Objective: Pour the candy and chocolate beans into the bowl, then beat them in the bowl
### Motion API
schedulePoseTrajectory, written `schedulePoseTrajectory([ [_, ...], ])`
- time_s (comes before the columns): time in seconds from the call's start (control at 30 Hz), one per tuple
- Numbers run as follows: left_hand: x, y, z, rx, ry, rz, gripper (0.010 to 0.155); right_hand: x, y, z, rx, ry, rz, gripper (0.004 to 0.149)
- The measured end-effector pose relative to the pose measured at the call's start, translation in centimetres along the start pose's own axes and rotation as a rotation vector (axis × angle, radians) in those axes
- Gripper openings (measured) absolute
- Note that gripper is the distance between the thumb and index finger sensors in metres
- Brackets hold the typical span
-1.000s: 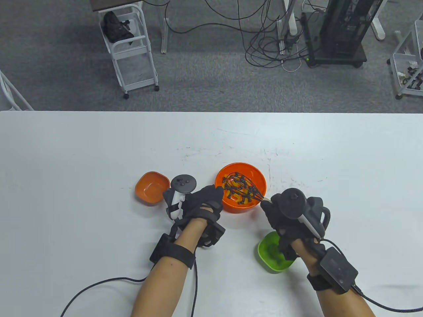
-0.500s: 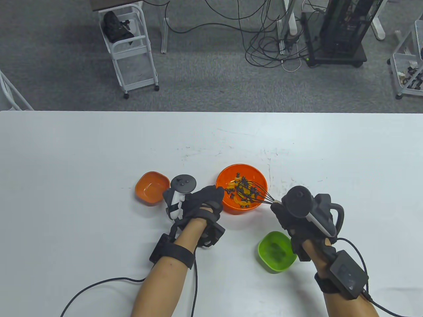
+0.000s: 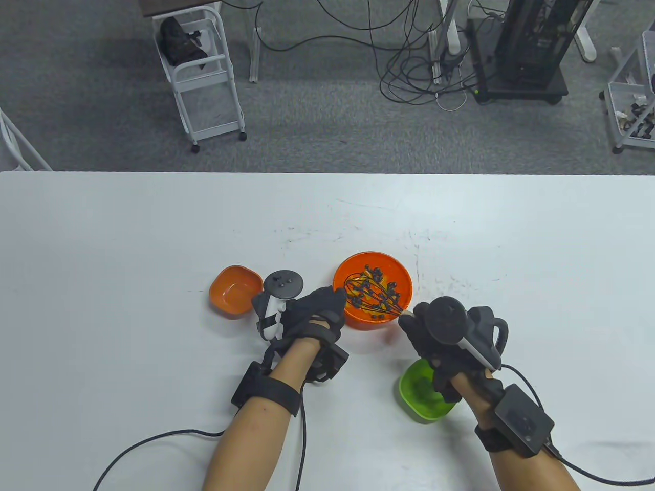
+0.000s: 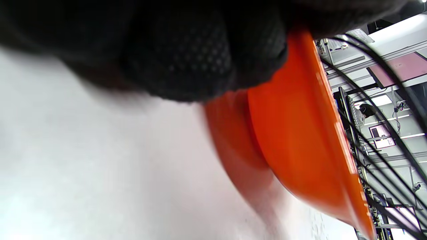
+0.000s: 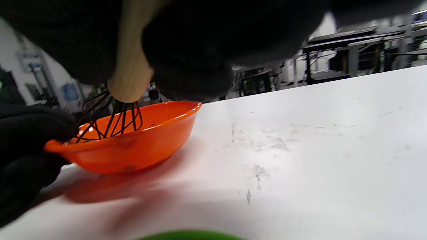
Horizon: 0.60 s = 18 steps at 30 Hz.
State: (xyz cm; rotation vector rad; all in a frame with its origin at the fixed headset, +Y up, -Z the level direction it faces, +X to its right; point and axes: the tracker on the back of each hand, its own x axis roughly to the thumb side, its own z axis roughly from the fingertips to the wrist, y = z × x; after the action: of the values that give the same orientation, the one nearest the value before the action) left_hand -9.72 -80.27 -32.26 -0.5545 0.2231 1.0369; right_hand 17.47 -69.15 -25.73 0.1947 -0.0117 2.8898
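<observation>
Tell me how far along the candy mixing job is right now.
Pouring looks done: the small orange dish and green dish look empty, and candy and beans sit in the bowl. Beating is in hand: the right hand grips the whisk, wires in the bowl, while the left hand steadies the rim. Left: finish beating.

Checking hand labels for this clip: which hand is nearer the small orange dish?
Left. The left hand lies just right of the small orange dish; the right hand holds the whisk beyond the big orange bowl.
</observation>
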Motion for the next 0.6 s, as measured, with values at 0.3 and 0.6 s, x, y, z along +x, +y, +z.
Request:
schedulePoseTrajectory([
  [0.3,0.1,-0.1,0.1,0.005,-0.005,-0.009,0.048,-1.1,-3.3,0.7,-0.051,0.113,0.144,0.057],
  [0.6,0.1,-0.1,0.1,0.005,-0.006,-0.013,0.048,-1.9,0.2,-0.4,-0.093,0.198,-0.033,0.058],
])
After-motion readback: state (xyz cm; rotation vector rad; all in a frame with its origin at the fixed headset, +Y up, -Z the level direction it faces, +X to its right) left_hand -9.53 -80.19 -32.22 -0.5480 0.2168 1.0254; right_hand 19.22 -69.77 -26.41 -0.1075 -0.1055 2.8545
